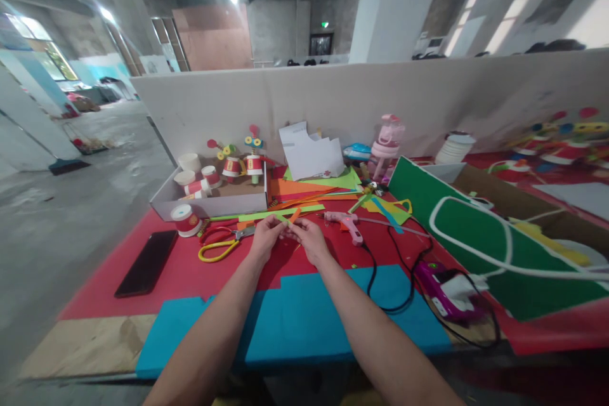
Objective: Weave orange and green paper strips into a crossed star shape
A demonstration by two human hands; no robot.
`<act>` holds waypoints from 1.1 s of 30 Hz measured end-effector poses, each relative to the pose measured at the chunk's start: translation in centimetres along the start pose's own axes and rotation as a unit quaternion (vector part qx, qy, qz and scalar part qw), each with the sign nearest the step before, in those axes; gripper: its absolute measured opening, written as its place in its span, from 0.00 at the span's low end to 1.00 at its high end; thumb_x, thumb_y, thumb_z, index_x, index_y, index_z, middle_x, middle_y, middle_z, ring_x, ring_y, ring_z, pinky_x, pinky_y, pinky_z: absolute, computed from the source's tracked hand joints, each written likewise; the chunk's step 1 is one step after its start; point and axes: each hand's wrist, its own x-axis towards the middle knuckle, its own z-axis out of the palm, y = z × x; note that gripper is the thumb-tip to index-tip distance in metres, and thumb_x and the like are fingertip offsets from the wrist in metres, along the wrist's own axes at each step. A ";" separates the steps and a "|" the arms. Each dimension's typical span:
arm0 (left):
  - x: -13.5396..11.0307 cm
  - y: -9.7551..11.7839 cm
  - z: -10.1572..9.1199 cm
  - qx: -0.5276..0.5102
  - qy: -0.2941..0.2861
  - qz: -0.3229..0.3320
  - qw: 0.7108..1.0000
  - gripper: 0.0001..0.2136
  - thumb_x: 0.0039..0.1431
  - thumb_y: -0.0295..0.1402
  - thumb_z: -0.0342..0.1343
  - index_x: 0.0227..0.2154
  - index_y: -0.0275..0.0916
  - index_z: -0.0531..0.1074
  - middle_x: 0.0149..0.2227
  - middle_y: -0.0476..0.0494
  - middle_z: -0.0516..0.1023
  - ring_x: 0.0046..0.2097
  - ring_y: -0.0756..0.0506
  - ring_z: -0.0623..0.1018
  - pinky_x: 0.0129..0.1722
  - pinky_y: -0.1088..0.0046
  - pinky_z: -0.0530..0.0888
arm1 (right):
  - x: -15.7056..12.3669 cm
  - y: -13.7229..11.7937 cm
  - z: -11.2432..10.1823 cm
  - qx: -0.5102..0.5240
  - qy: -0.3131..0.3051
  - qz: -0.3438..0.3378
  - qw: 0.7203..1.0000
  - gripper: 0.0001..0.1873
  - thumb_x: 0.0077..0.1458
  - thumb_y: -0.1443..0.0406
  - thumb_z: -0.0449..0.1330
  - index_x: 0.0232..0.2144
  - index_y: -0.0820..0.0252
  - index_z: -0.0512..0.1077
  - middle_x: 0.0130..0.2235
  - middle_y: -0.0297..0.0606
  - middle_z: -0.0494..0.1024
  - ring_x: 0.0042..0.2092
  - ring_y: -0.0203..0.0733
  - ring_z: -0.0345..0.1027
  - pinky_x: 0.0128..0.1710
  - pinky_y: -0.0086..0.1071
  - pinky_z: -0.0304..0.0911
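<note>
My left hand (pixel 267 236) and my right hand (pixel 308 238) meet above the red-covered table, fingers pinched together. Between them is a light green paper strip (pixel 282 219) crossed by an orange paper strip (pixel 295 215); my fingers hide where the two join. To the left of my left hand lie yellow-and-red-handled scissors (pixel 219 251) and pliers with red grips (pixel 216 233). A pink glue gun (pixel 349 226) rests just right of my right hand, its nozzle pointing left. Behind my hands run loose coloured paper strips (pixel 304 202).
At the left are a black phone (pixel 146 264), a paper cup (pixel 185 221) and a white box (pixel 221 205) of paper-cup figures. A green-sided box (pixel 428 228), a purple power unit (pixel 445 295) and looping cables occupy the right. Blue sheets (pixel 280 323) cover the front edge.
</note>
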 end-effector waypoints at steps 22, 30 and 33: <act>0.0 0.1 0.3 -0.027 0.021 -0.006 0.999 0.13 0.41 0.37 0.66 0.23 0.37 0.67 0.20 0.53 0.69 0.22 0.53 0.68 0.24 0.77 0.64 | -0.2 -0.1 0.3 0.026 0.008 -0.011 1.000 0.19 0.36 0.60 0.71 0.30 0.59 0.71 0.25 0.30 0.76 0.28 0.36 0.72 0.37 0.37 0.72; -0.2 0.2 0.5 -0.039 0.027 -0.005 0.999 0.12 0.42 0.36 0.65 0.21 0.37 0.67 0.19 0.52 0.69 0.22 0.53 0.68 0.24 0.77 0.63 | -0.1 0.2 0.3 0.034 0.032 -0.017 0.999 0.18 0.34 0.59 0.72 0.27 0.59 0.70 0.25 0.31 0.76 0.28 0.36 0.72 0.36 0.37 0.73; -0.2 0.0 0.5 -0.047 0.032 -0.004 0.998 0.13 0.42 0.36 0.65 0.21 0.37 0.65 0.19 0.53 0.68 0.21 0.53 0.67 0.23 0.77 0.63 | -0.2 0.1 0.2 0.024 0.014 -0.016 0.999 0.18 0.35 0.58 0.71 0.28 0.60 0.70 0.26 0.32 0.76 0.29 0.37 0.73 0.37 0.38 0.73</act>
